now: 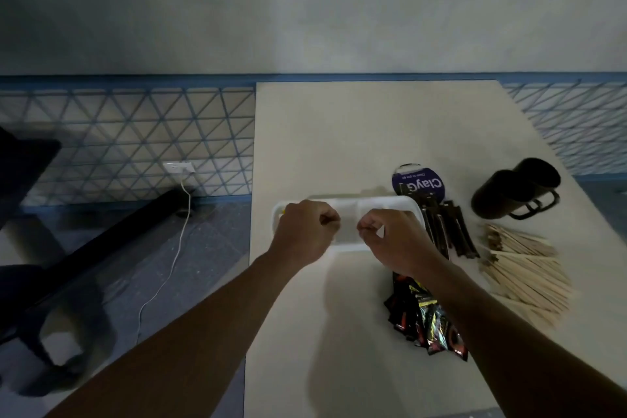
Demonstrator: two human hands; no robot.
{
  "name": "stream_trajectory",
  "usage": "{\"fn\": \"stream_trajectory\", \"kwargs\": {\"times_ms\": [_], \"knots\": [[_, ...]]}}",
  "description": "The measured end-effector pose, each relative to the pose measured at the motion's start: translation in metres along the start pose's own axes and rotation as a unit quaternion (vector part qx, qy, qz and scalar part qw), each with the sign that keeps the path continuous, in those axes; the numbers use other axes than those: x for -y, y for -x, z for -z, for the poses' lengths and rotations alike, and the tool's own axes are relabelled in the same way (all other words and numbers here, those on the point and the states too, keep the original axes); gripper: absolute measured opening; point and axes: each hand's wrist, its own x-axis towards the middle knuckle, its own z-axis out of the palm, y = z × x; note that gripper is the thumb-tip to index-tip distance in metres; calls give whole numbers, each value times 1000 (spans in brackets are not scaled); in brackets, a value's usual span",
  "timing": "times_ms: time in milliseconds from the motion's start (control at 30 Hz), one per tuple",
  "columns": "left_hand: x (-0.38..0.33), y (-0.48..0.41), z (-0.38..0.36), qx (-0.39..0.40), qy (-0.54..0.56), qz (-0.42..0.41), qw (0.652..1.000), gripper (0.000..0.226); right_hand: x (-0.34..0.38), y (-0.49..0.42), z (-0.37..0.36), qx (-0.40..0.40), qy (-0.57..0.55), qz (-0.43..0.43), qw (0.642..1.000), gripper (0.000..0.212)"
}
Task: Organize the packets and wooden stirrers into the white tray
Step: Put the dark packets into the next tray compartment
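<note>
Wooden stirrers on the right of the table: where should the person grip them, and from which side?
Probably a bunch at mid-length, pinched across the sticks from above by the right hand, which is nearer. The wooden stirrers lie flat in a loose fan, so their long sides are open to fingers; the dark packets crowd their left ends.

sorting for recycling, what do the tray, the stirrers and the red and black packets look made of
White tray: likely plastic, smooth, with a moulded rounded rim. Stirrers: pale matt wood, thin flat sticks. Red and black packets: probably foil or plastic film, glossy, with bright glints.
</note>
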Motion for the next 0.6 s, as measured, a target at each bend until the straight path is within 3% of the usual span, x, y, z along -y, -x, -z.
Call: {"fn": "stream_trajectory", "kwargs": {"times_ms": [367,500,600], "knots": [[-48,26,-76,152,-36,-36,987,14,-59,78,19,-60,-9,-55,997,16],[-58,33,-102,171,-77,-12,982,16,-85,107,27,-50,1,-93,994,10],[-63,40,-119,186,-100,24,977,24,-105,126,30,-9,11,-138,990,24]]}}
